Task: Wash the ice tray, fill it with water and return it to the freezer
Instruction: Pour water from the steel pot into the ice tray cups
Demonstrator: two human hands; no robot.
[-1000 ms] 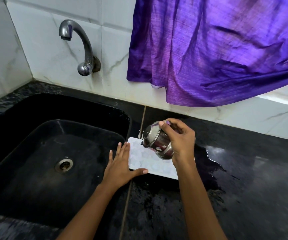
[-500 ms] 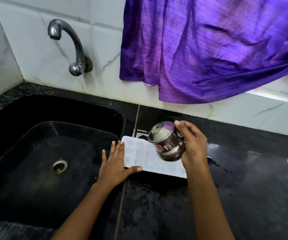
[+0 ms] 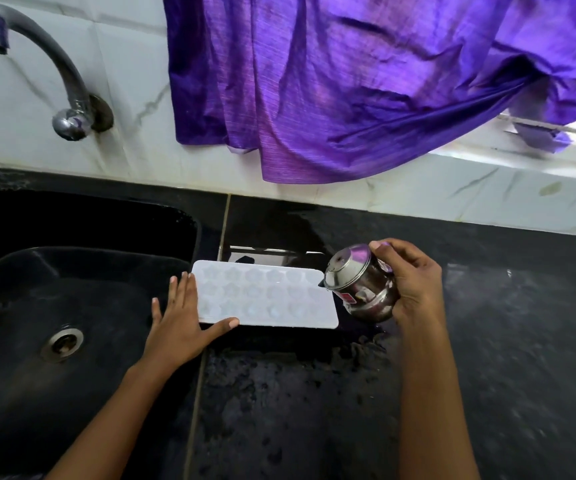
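White plastic ice tray [image 3: 269,296], with three rows of star-shaped cells, lies flat on the wet black stone counter [image 3: 487,341] just right of the black sink [image 3: 82,265]. Its left end reaches the sink's right rim. The cells look pale and glossy, and it is not clear whether they hold water. The left hand [image 3: 179,323] lies flat on the sink's right rim, fingers straight and a little spread. Its fingertips are against the tray's left end and its thumb lies along the tray's near edge. Further right of the sink, at the tray's far end, the right hand [image 3: 414,285] is curled around a small round steel pot [image 3: 359,289]. The pot is tipped on its side with its top towards the tray, touching or nearly touching the tray's right corner. What is inside the pot cannot be seen. A red and white sticker [image 3: 347,297] is on the pot's belly, its writing too small to read. In the sink's floor sits a round metal drain [image 3: 62,342]. Behind the sink a curved metal tap [image 3: 37,64] comes out of the white marbled tile wall [image 3: 20,147]. A purple cloth [image 3: 349,81] hangs behind and to the right of the sink.
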